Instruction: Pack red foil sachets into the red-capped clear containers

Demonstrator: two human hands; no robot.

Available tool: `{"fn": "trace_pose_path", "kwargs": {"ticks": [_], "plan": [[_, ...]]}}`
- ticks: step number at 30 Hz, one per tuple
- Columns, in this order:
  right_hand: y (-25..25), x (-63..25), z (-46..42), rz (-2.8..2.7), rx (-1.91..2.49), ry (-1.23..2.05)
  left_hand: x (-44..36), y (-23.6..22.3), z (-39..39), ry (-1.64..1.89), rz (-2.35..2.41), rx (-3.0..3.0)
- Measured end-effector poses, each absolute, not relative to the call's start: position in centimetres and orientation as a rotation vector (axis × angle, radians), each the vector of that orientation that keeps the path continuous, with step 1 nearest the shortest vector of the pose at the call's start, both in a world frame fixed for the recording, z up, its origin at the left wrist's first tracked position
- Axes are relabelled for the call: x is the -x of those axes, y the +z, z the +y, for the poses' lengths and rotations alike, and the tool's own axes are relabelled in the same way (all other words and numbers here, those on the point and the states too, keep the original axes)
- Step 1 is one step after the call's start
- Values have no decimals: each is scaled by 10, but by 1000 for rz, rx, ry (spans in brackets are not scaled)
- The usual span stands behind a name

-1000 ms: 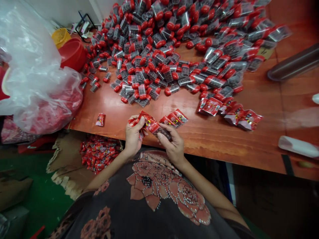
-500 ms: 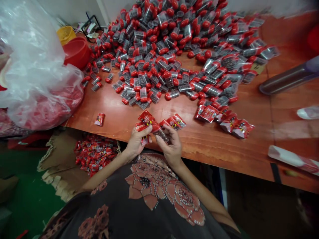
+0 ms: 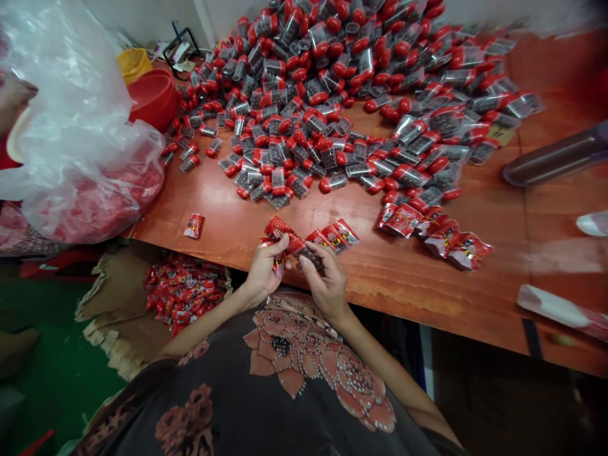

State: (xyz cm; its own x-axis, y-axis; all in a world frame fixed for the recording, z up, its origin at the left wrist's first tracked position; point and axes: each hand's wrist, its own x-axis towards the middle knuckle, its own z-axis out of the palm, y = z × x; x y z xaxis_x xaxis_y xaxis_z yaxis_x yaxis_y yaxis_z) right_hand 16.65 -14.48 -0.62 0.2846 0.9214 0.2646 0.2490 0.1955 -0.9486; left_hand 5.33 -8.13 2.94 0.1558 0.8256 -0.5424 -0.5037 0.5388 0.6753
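A long orange-red wooden workbench (image 3: 479, 304) fills the view, with a heap of clear plastic capsules with red caps (image 3: 304, 107) spread loose across its far side, too many to count, each showing dark pellets inside. The heap's low, scattered spread leaves the near edge free for handling. To the left, a large clear polythene bag (image 3: 90, 190) slumps against the bench with red contents showing through it, and behind it sit one red plastic basin (image 3: 152, 98) and one yellow basket (image 3: 134, 65). Below the bench edge, a pile of red sachets (image 3: 185, 291) lies on torn cardboard (image 3: 109, 329). On the bench, a loose row of about six red foil packets (image 3: 437, 237) lies to the right of the hands, about three more red packets (image 3: 332, 235) lie just beyond them, and one lone red sachet (image 3: 194, 225) lies to the left. The left hand (image 3: 266, 269) curls around a bunch of red packets (image 3: 278, 228), its thumb pressed over them and its fingers gathered behind. The right hand (image 3: 327, 282) pinches a red-wrapped capsule (image 3: 308, 256) between thumb and fingertips, apparently to steady it close to the bunch.
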Motion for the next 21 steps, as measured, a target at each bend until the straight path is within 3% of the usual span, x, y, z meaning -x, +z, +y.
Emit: {"fn": "trace_pose_path", "kwargs": {"ticks": [14, 21], "plan": [[-2, -164, -141, -857, 1226, 1049, -44, 32, -68, 961, 1053, -222], [-15, -168, -135, -863, 1288, 1051, -55, 25, -70, 923, 1062, -223]]}}
